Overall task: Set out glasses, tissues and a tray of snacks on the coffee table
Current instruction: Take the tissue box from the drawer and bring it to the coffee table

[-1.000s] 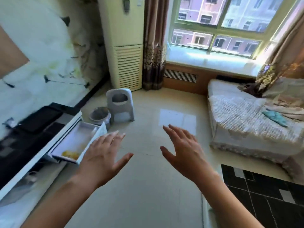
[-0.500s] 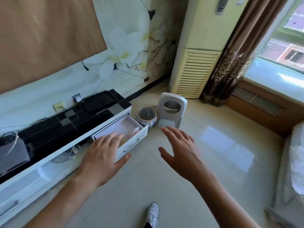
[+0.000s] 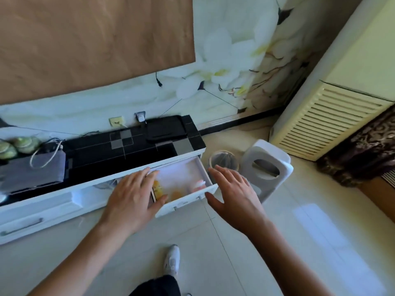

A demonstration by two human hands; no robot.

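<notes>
A white drawer (image 3: pixel 188 196) stands pulled out of the low TV cabinet (image 3: pixel 136 146). Inside it lie an orange-and-yellow packet (image 3: pixel 158 189), an orange blurred item (image 3: pixel 177 194) and a pink-and-white item (image 3: pixel 199 184). My left hand (image 3: pixel 133 196) hovers over the drawer's left end with fingers straight, holding nothing. My right hand (image 3: pixel 233 195) hovers just right of the drawer's front corner, fingers spread and empty. A black tray (image 3: pixel 165 128) rests on the cabinet top at its right end.
A small bin (image 3: pixel 223 162) and a white plastic stool (image 3: pixel 266 167) stand right of the drawer. A tall air conditioner (image 3: pixel 333 107) fills the right corner beside a dark curtain (image 3: pixel 361 150). A grey pouch (image 3: pixel 34 170) and green jars (image 3: pixel 19 145) sit on the cabinet's left. My shoe (image 3: pixel 172 260) is on the tiled floor.
The view has swung left and down from the window and sofa to the cabinet. Both hands have come closer to the open drawer, one on either side of it.
</notes>
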